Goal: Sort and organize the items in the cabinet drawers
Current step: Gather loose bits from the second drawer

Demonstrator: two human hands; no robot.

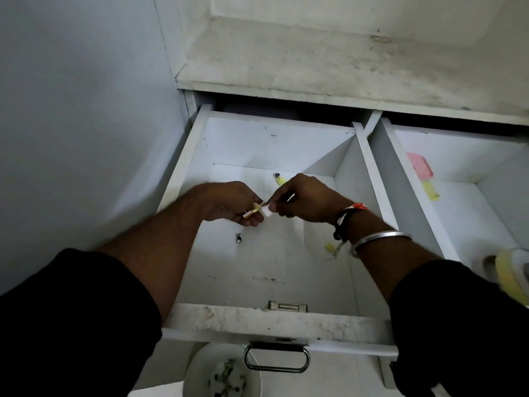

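A small yellow-and-white scrap is pinched in the left hand and a white piece in the right hand, both held at frame centre over the open left drawer. Sorting is judged nearly done here: only a yellow-tipped item, a metal clip and a yellow bit remain inside. A pink block and tape rolls are seen in the right drawer.

White paint, matt, scuffed and grimy at the front rim, is seen on drawer. Glossy metal is noted on handle and lock plate. Matt, stained, rough-looking finish is marked on cabinet top. Polished metal is seen on bangle, matt black cloth on sleeves. Matt finish is logged for yellow tag in left grip and white piece in right grip, material unclear.
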